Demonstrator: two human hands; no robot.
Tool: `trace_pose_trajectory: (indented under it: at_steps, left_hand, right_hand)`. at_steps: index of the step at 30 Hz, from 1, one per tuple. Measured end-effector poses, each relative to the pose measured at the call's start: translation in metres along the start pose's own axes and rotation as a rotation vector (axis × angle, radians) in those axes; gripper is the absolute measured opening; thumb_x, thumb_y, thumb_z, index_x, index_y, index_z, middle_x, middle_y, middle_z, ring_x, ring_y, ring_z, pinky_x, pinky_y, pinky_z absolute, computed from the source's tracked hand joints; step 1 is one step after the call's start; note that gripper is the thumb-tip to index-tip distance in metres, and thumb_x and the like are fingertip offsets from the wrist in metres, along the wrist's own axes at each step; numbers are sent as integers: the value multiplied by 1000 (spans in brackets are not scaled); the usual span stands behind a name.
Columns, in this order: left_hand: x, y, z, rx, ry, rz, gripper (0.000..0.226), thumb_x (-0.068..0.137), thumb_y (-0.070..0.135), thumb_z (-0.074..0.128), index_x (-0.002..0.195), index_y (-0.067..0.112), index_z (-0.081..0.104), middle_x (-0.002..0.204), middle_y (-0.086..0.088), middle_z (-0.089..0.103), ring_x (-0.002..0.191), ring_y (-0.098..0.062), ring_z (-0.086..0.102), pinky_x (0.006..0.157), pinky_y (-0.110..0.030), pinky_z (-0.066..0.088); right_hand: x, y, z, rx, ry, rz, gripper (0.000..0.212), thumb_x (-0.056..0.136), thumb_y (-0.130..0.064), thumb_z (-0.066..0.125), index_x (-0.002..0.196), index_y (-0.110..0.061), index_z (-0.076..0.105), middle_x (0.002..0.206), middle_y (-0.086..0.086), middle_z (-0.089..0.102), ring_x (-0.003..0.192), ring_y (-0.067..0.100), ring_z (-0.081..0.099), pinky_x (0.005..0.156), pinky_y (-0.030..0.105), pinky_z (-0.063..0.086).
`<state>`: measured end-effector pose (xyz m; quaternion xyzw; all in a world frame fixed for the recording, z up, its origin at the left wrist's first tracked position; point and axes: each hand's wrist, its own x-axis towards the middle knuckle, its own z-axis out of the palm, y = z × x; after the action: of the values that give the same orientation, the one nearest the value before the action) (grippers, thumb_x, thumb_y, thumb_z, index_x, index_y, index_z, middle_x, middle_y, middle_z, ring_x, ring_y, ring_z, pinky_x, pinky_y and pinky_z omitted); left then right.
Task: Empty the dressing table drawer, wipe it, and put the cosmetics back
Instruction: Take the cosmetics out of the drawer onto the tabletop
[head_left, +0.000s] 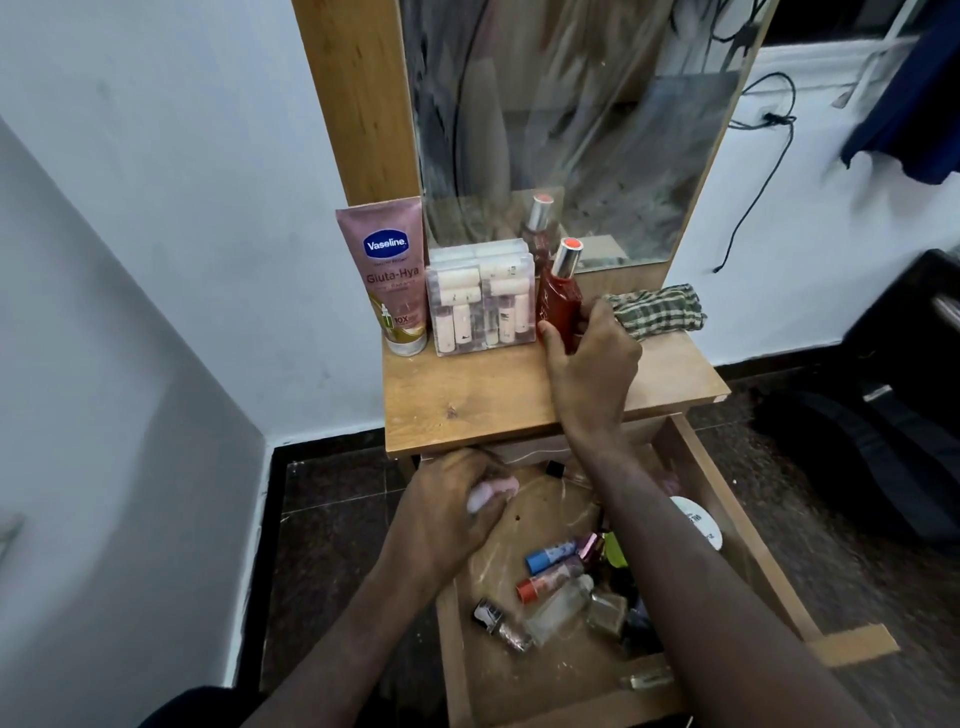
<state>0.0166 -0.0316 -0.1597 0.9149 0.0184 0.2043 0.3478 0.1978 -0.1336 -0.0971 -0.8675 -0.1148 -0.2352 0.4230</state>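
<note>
Red glass bottle (561, 306) with a silver cap stands upright on the wooden table (483, 395), in the middle of the frame. Its long side runs up and down and the cap points up. The right hand (592, 358) holds it from the lower right, fingers curled round its body. It sits just beside the clear plastic box of small white tubes (480, 299). Lower in the frame, the left hand (452, 512) grips a small pale pink thing (491, 493) over the open wooden drawer (717, 488). Many little bottles (556, 587) still lie flat inside, so I think the emptying is not done yet.
</note>
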Motion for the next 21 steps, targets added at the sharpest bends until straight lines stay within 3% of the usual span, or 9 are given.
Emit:
trace_pose_trajectory:
  at_steps: [7,11,13,16,18,21]
  left_hand:
    - [-1,-2,-2,94,-59,-16,22,94,39,73,114,30,71,110,17,68,101,2,61,83,-24,54]
    - [1,2,-3,119,-81,7,28,94,38,73,117,22,71,113,9,71,102,-8,65,81,-34,57]
    - [2,0,-4,114,-85,9,32,91,40,73,116,20,71,111,7,73,99,-11,68,80,-35,57]
    - [0,-1,-6,46,-36,-11,34,89,42,80,114,20,73,108,9,74,95,-5,68,81,-28,56]
    - [-2,3,-6,-18,4,-41,38,84,38,89,114,19,74,108,10,75,95,0,68,83,-22,57]
    - [-4,6,-6,-121,20,-97,53,72,36,98,116,19,73,108,13,74,96,1,70,85,-14,56]
  right_hand:
    - [3,-2,-17,32,-47,-76,44,82,-36,89,112,-10,69,100,1,76,87,13,70,80,16,47]
    - [-34,7,-59,77,-49,-270,20,91,-21,81,101,-11,66,90,-1,69,75,8,62,69,17,49]
    - [-58,19,-74,53,-208,-311,12,90,-15,80,94,-14,68,86,-4,69,73,7,61,68,20,53]
    - [-75,42,-87,-63,-587,-357,10,86,-17,82,92,-18,74,88,-3,72,78,12,64,71,34,56]
    - [-71,48,-97,-210,-830,-365,21,86,-28,83,105,-23,76,103,-3,73,95,14,65,85,34,55]
    - [-64,46,-115,-500,-966,-425,45,83,-46,81,123,-29,69,122,-3,66,119,22,57,101,37,48]
